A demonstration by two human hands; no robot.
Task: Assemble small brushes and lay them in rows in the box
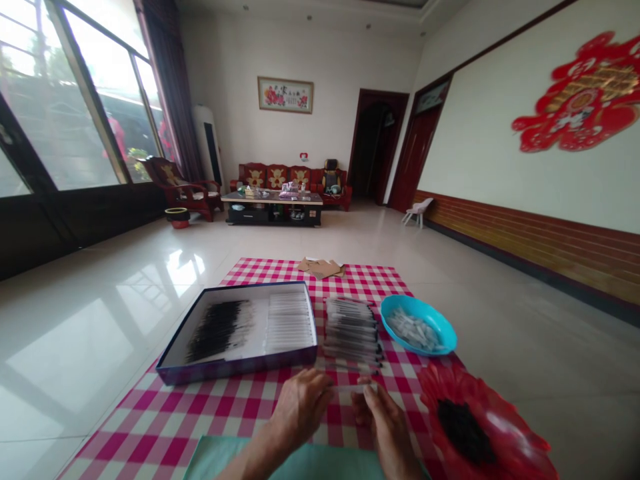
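Observation:
My left hand [303,403] and my right hand [383,417] meet low in the view over a pink-and-white checked cloth [240,403]. Both pinch the ends of a thin clear tube [350,387] held level between them. Just beyond my fingers lies a stack of similar clear tubes with dark tips [351,328]. A shallow dark-rimmed box [235,368] to the left holds rows of black-tipped pieces and clear tubes. A blue bowl [440,320] with small pale pieces sits on the right. A red flower-shaped dish [505,440] holds a dark heap at the near right.
A teal pad [210,460] lies at the near edge under my wrists. Brown paper pieces [323,268] rest at the cloth's far end. Glossy tiled floor surrounds the cloth. A low table [273,207], red sofa and armchair stand far back; windows on the left.

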